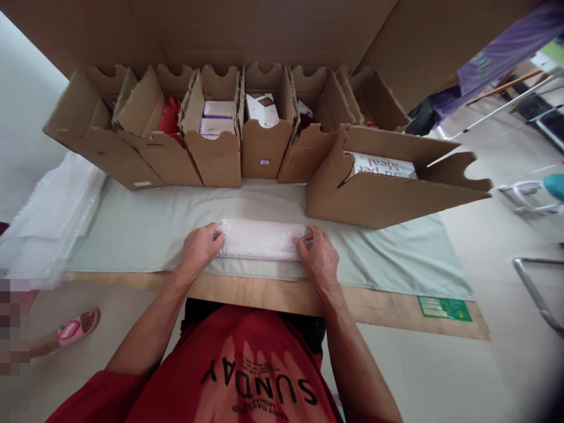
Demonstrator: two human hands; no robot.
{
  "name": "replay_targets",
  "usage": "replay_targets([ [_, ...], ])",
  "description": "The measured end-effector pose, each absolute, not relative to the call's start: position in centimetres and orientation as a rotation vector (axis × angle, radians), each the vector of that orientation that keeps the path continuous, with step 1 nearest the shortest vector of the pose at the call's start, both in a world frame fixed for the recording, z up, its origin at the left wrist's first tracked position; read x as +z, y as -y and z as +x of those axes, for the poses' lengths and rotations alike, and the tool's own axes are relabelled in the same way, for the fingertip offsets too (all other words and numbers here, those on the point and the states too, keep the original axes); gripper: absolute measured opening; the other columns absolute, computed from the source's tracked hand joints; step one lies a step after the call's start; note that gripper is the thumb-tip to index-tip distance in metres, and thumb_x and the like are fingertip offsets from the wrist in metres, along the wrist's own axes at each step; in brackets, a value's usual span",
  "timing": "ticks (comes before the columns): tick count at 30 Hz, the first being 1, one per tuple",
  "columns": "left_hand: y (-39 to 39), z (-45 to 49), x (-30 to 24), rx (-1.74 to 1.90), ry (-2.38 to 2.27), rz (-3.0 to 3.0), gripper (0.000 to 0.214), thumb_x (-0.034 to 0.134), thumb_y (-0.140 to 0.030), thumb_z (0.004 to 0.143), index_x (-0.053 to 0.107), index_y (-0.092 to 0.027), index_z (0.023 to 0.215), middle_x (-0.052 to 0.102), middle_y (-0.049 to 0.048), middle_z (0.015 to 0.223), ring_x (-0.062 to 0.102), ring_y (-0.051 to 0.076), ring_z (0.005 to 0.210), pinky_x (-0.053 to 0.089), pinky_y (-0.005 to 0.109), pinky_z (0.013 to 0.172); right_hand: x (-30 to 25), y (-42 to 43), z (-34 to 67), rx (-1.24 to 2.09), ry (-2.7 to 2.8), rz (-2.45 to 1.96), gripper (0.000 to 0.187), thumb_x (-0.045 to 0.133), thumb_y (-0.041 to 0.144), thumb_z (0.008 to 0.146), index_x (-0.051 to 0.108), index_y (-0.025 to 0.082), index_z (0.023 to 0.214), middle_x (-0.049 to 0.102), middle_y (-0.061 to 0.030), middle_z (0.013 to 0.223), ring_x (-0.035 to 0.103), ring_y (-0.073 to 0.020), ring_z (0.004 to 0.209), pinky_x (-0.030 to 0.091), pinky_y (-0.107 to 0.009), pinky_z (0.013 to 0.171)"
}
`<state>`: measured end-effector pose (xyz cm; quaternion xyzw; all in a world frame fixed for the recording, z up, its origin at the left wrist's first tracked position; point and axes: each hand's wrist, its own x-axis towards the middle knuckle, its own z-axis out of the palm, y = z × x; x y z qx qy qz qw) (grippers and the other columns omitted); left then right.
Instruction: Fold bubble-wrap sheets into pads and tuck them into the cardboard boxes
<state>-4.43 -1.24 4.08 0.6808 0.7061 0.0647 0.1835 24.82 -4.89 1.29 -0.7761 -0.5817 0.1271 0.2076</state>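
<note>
A flat, oblong bubble-wrap package (pixel 261 239) lies on the pale green cloth (pixel 264 200) near the table's front edge. What is inside it looks white and cannot be made out. My left hand (pixel 202 247) grips the package's left end between thumb and curled fingers. At the opposite end, my right hand (pixel 319 254) has its thumb on top and its fingers bent around the right edge. Just beyond the right hand stands a cardboard file box (pixel 361 197) with a printed white box (pixel 383 165) inside.
Several cardboard file boxes (pixel 215 161) stand in a row at the back, holding small packets. Bubble-wrap sheets (pixel 57 205) hang over the left end. A tall cardboard panel (pixel 264 29) rises behind. People stand at left and far right. A metal-legged stool (pixel 533 194) is at right.
</note>
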Motion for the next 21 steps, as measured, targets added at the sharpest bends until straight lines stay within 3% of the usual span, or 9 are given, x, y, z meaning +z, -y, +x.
replay_targets([
  [4, 1.8, -4.2, 4.4, 0.139, -2.075, 2.037, 0.022, 0.057, -0.035, 0.090, 0.070, -0.022, 0.100, 0.073, 0.0118, 0.102, 0.070, 0.031, 0.096, 0.048, 0.035, 0.073, 2.3, 4.6, 24.9, 0.339, 1.711, -2.238, 0.035, 0.062, 0.036, 0.090, 0.068, 0.018, 0.119, 0.073, -0.0137, 0.110, 0.065, -0.0252, 0.083, 0.040, -0.032, 0.064],
  [6, 1.9, -4.4, 4.4, 0.196, -2.110, 2.068, 0.034, 0.062, -0.036, 0.088, 0.067, -0.020, 0.117, 0.070, 0.0143, 0.116, 0.068, 0.033, 0.107, 0.051, 0.037, 0.081, 2.6, 4.3, 25.0, 0.359, 1.752, -2.243, 0.027, 0.062, 0.036, 0.090, 0.071, 0.020, 0.109, 0.075, -0.0126, 0.104, 0.065, -0.0245, 0.080, 0.037, -0.032, 0.062],
  [10, 1.6, -4.8, 4.4, 0.182, -2.148, 2.013, 0.052, 0.066, -0.039, 0.086, 0.060, -0.017, 0.132, 0.069, 0.0178, 0.121, 0.066, 0.035, 0.114, 0.052, 0.040, 0.088, 2.9, 3.2, 25.3, 0.426, 1.797, -2.250, 0.017, 0.064, 0.035, 0.086, 0.071, 0.022, 0.094, 0.076, -0.0083, 0.086, 0.063, -0.0226, 0.071, 0.031, -0.031, 0.059],
  [15, 0.8, -5.0, 4.7, 0.110, -2.097, 1.872, 0.042, 0.066, -0.043, 0.085, 0.066, -0.018, 0.118, 0.075, 0.0144, 0.103, 0.069, 0.034, 0.100, 0.050, 0.037, 0.081, 3.1, 2.5, 25.2, 0.493, 1.791, -2.220, 0.010, 0.063, 0.032, 0.081, 0.065, 0.023, 0.078, 0.071, -0.0053, 0.076, 0.057, -0.0196, 0.065, 0.026, -0.030, 0.058],
  [18, 0.7, -5.3, 4.6, 0.171, -2.061, 1.858, 0.025, 0.067, -0.041, 0.082, 0.069, -0.022, 0.098, 0.074, 0.0097, 0.088, 0.069, 0.030, 0.088, 0.047, 0.034, 0.074, 2.9, 2.9, 25.0, 0.446, 1.780, -2.104, 0.010, 0.059, 0.030, 0.079, 0.060, 0.022, 0.073, 0.070, -0.0066, 0.082, 0.055, -0.0183, 0.067, 0.028, -0.030, 0.059],
  [21, 0.9, -5.7, 4.5, 0.279, -1.993, 1.915, 0.011, 0.065, -0.034, 0.080, 0.063, -0.023, 0.076, 0.070, 0.0061, 0.083, 0.065, 0.025, 0.083, 0.045, 0.031, 0.071, 2.6, 3.7, 25.0, 0.521, 1.686, -2.044, 0.011, 0.059, 0.033, 0.078, 0.058, 0.022, 0.074, 0.065, -0.0037, 0.071, 0.053, -0.0175, 0.062, 0.031, -0.030, 0.059],
])
